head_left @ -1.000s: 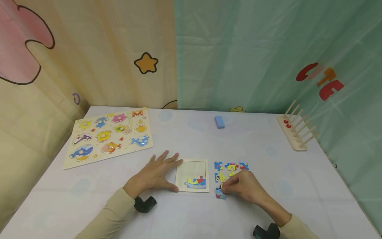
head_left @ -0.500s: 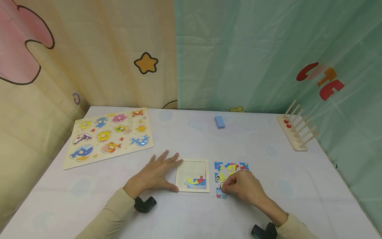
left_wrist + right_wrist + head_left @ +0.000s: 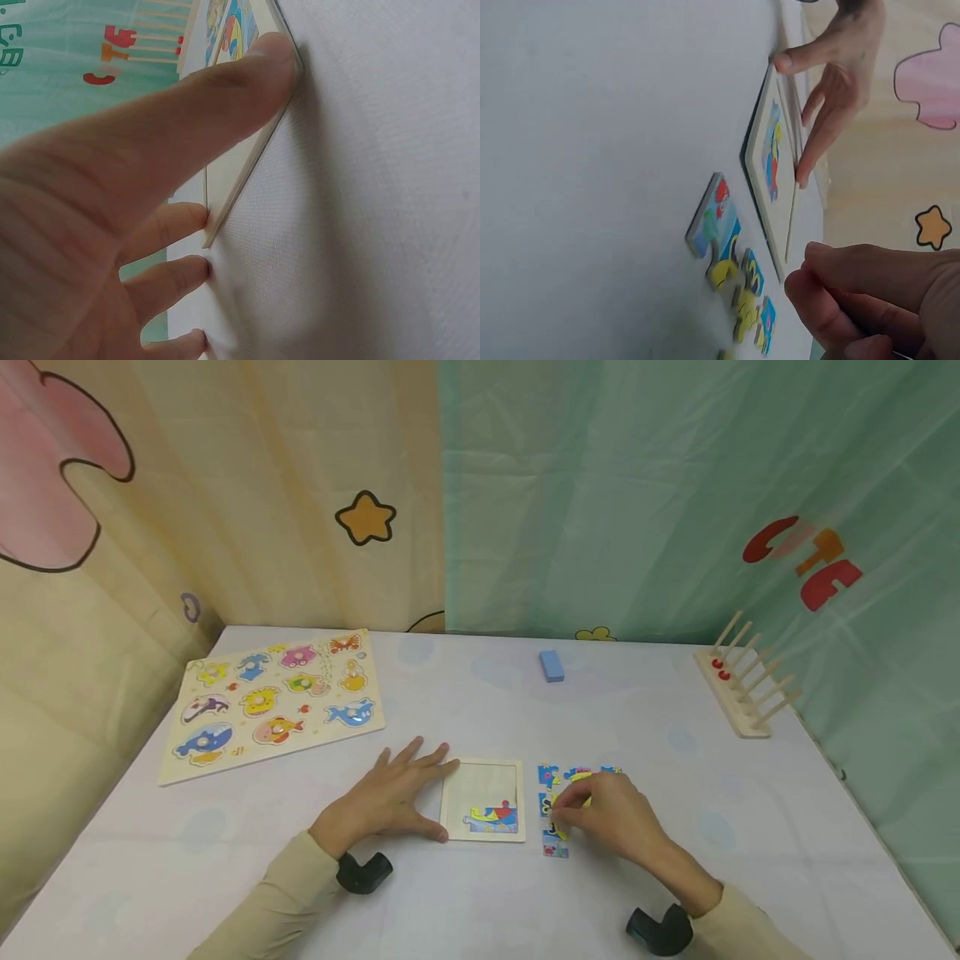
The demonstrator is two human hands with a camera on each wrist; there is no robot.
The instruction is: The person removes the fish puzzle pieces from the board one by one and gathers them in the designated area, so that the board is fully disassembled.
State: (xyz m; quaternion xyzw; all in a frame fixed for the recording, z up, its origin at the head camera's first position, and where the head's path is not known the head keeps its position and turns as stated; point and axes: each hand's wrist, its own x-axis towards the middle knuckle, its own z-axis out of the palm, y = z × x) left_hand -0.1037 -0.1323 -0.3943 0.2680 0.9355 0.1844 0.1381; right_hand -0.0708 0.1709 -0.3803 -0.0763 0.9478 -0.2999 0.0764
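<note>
My left hand (image 3: 393,793) lies with fingers spread at the left side of a small wooden puzzle tray (image 3: 522,802); its thumb (image 3: 274,64) and index finger touch the rim. Joined jigsaw pieces (image 3: 492,817) in blue, yellow and red fill the tray's lower right part. My right hand (image 3: 617,817) hovers over loose jigsaw pieces to the right of the tray, hiding some of them. Its thumb and curled index finger meet at the tips, and nothing shows between them in the right wrist view. A loose piece with a red crab (image 3: 716,210) lies nearest the front.
A large peg puzzle board (image 3: 281,706) with animal pieces lies at the back left. A blue block (image 3: 552,666) sits at the back middle. At the back right stands a wooden peg stand (image 3: 738,697) with red beads. Curtains border the table's back and sides.
My right hand has moved slightly away from the front pieces, up and left over the middle of the loose pieces. The left hand and tray have stayed put.
</note>
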